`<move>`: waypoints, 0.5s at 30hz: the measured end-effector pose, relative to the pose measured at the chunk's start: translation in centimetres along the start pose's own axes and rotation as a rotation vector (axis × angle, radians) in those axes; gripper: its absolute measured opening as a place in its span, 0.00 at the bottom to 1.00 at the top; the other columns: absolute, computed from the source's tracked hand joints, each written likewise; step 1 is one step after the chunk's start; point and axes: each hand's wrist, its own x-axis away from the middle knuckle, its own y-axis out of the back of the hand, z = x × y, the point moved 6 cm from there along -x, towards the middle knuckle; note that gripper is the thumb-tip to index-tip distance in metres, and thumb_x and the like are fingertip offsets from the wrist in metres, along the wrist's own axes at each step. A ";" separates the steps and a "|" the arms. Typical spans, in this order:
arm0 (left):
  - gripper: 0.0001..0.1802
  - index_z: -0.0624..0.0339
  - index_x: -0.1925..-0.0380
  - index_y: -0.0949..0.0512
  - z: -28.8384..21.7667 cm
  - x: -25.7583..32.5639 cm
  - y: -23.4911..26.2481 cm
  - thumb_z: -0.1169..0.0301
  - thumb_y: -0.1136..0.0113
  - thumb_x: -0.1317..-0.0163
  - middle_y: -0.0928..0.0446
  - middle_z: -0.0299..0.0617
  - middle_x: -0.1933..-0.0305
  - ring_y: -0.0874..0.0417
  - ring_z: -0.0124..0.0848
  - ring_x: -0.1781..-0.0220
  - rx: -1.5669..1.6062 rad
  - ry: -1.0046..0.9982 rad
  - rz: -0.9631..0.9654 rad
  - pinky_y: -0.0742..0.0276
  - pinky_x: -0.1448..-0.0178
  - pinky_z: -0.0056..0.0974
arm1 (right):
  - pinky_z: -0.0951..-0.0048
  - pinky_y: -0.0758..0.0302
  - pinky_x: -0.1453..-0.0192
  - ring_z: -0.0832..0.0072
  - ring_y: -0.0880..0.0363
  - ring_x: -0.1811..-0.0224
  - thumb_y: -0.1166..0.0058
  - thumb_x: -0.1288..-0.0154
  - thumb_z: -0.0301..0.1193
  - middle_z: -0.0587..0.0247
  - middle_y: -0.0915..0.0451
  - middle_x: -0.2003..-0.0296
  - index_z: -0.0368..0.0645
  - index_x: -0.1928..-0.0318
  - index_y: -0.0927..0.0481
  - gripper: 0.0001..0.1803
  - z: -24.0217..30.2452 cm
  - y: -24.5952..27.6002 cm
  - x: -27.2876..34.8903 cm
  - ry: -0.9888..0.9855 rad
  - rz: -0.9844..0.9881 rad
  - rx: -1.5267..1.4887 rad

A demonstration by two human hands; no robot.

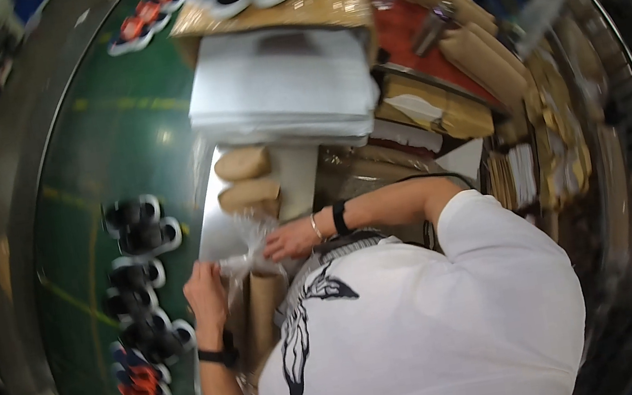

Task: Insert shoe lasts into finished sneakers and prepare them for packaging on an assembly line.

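My left hand (206, 293) pinches one side of a crumpled clear plastic bag (250, 241). Opposite it, my right hand (294, 240) reaches in from the right with its fingers on the same plastic; its fingertips are partly blurred. Just beyond the bag, two rounded brown paper-like pieces (248, 197) lie one behind the other on a pale work surface (298, 179). Below the plastic, near my body, is a long brown piece (264, 309), partly hidden by my shirt. What the bag contains, if anything, cannot be made out.
A thick stack of white sheets (277, 79) lies ahead, before a taped cardboard box (318, 0) bearing dark shoes. Along my left runs a green surface (149, 137) with a row of dark shoes (142, 237). Brown packing material (476, 60) and cartons crowd the right.
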 end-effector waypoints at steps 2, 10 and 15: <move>0.10 0.62 0.72 0.29 -0.2 -0.4 0.5 0.71 0.38 0.46 0.28 0.51 0.73 0.24 0.52 0.71 0.141 0.087 0.084 0.31 0.68 0.47 | 0.64 0.31 0.49 0.61 0.31 0.52 0.51 0.48 0.30 0.59 0.28 0.54 0.44 0.49 0.29 0.22 -0.2 0.2 -0.1 -0.111 0.038 0.133; 0.15 0.60 0.63 0.31 -2.3 4.8 -0.2 0.67 0.37 0.47 0.30 0.45 0.61 0.25 0.49 0.60 -0.212 0.043 0.116 0.30 0.64 0.51 | 0.65 0.35 0.54 0.69 0.29 0.57 0.60 0.38 0.35 0.67 0.29 0.60 0.62 0.36 0.39 0.27 0.7 1.0 -3.3 -0.308 0.060 0.393; 0.09 0.62 0.69 0.32 -2.3 4.1 0.2 0.71 0.42 0.43 0.30 0.49 0.65 0.26 0.52 0.66 -0.230 0.077 0.086 0.32 0.66 0.52 | 0.64 0.34 0.52 0.68 0.26 0.57 0.57 0.39 0.32 0.64 0.27 0.63 0.56 0.32 0.46 0.33 0.3 0.8 -4.1 -0.296 0.120 0.294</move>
